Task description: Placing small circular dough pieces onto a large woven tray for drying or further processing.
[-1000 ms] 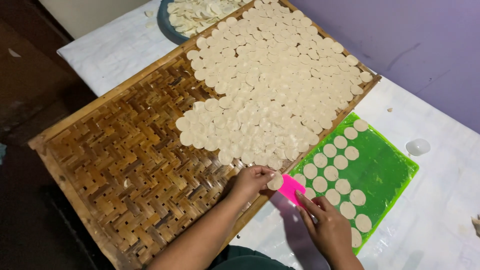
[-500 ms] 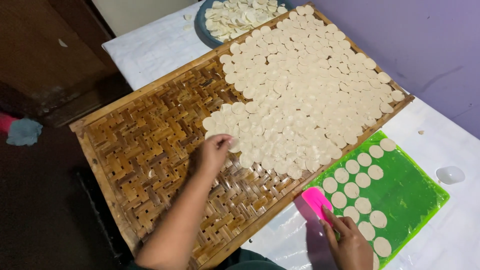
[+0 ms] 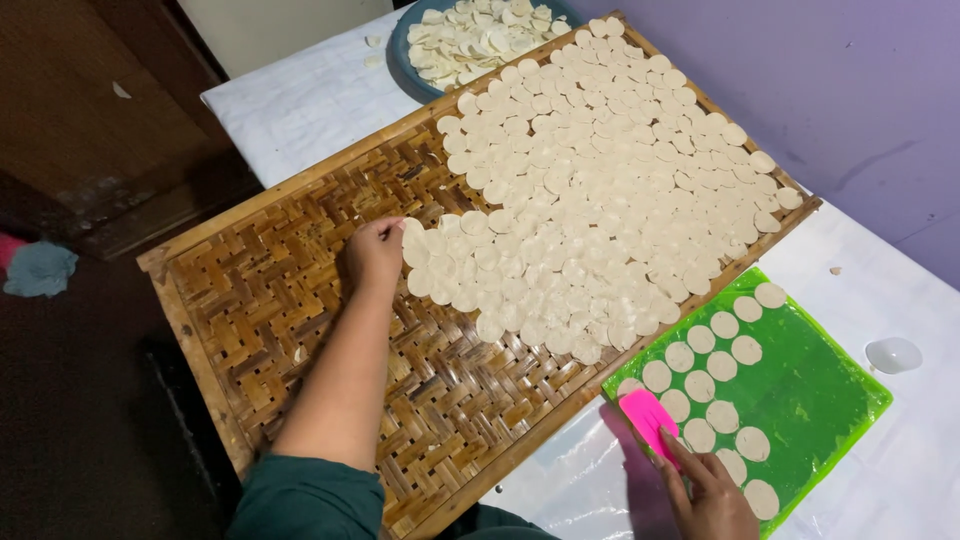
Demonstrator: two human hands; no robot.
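While the left hand (image 3: 375, 252) pinches a dough disc (image 3: 412, 229) on the woven tray (image 3: 280, 300), white cloth (image 3: 300, 100) covers the table.

No packages, labels, signs or screens visible anywhere around the woven bamboo tray (image 3: 300, 330) in head view.

Lighting is even and moderately bright over my work area. The left side falls off into dim shadow. My right hand (image 3: 712, 492) casts a soft shadow leftward. The green sheet (image 3: 820, 400) shows mild glare. Focus is sharp; edge distortion is slight.
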